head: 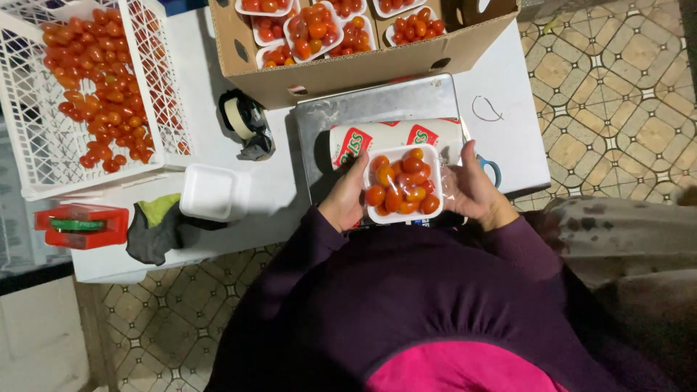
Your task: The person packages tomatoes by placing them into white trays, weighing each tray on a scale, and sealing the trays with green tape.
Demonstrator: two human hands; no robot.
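Note:
A small white foam tray [435, 157] filled with red and orange cherry tomatoes [403, 187] sits between my two hands, close to my body. My left hand [345, 197] grips its left edge and my right hand [473, 190] grips its right edge, with clear plastic film showing by the right fingers. Just behind the tray lies a roll of cling film [392, 136] on a flat metal scale platform [377, 105]. Blue scissor handles [494, 168] peek out beyond my right hand.
A cardboard box [348, 69] holding several filled tomato trays stands at the back. A white plastic crate [29, 131] of loose tomatoes is at the left. An empty foam tray [214, 192], tape roll [239, 116], dark cloth [156, 232] and red tool [80, 225] lie on the white table [515, 131].

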